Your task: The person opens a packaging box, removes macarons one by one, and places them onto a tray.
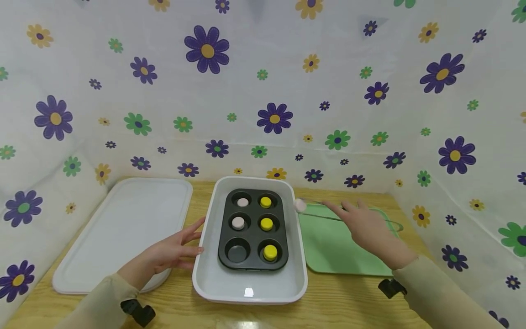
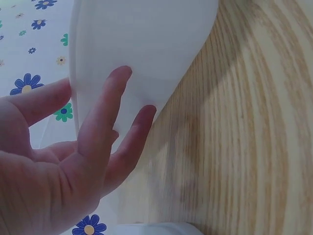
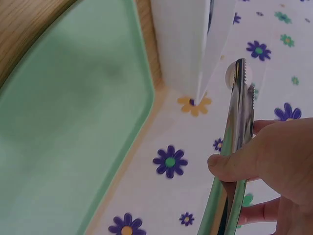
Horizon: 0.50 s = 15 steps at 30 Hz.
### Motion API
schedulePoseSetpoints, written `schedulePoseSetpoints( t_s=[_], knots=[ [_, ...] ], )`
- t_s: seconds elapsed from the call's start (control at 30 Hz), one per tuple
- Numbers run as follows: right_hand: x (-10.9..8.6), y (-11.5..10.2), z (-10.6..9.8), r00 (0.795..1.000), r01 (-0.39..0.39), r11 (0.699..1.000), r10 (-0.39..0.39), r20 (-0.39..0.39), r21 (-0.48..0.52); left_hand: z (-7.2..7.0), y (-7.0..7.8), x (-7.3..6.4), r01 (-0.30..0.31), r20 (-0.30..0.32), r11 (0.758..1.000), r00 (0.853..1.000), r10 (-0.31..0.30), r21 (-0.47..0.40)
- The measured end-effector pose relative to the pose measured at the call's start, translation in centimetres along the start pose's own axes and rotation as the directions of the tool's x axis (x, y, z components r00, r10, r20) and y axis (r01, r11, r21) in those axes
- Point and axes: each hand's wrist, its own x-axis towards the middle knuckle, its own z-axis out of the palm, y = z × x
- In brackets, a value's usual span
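Heads up, some of this is tough to make out: in the head view your right hand (image 1: 367,228) covers the middle of the metal tongs (image 3: 237,122), so only their tips and bent end stick out, and the right-wrist view cuts that bent end off at the bottom. You've got a firm hold on the tongs there, thumb across the near arm and other fingers behind, partly out of sight. The tips are a little apart with a pale pink disc (image 1: 301,205) between them, just beside the right rim of the white bin (image 1: 263,284). Your left hand (image 1: 170,251) is loose, fingers spread, holding nothing; it's up against the bin's left wall, though I can't tell how many fingertips actually touch. Inside the bin sits a dark six-cup muffin tin (image 1: 253,228): yellow discs (image 1: 270,252) in all three right-hand cups, pink discs (image 1: 238,223) in the far and middle left ones, and the near-left cup shows its dark base. Your right forearm and hand hide part of the green tray (image 1: 328,251), and your left sleeve overlaps the white tray (image 1: 127,219).
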Motion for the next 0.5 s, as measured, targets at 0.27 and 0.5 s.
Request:
schedulePoseSetpoints(
  t_s=[0.27,0.5],
  knots=[
    [-0.7,1.8,1.0,0.999,-0.019,1.000,0.020,0.046,-0.019,0.0,0.0,-0.2,0.010,-0.009,1.000,1.000,-0.010,0.011],
    [-0.7,2.8,2.4,0.996,-0.050,0.998,0.052,0.077,-0.028,0.0,0.2,-0.2,0.002,-0.001,1.000,1.000,-0.002,0.006]
  ],
)
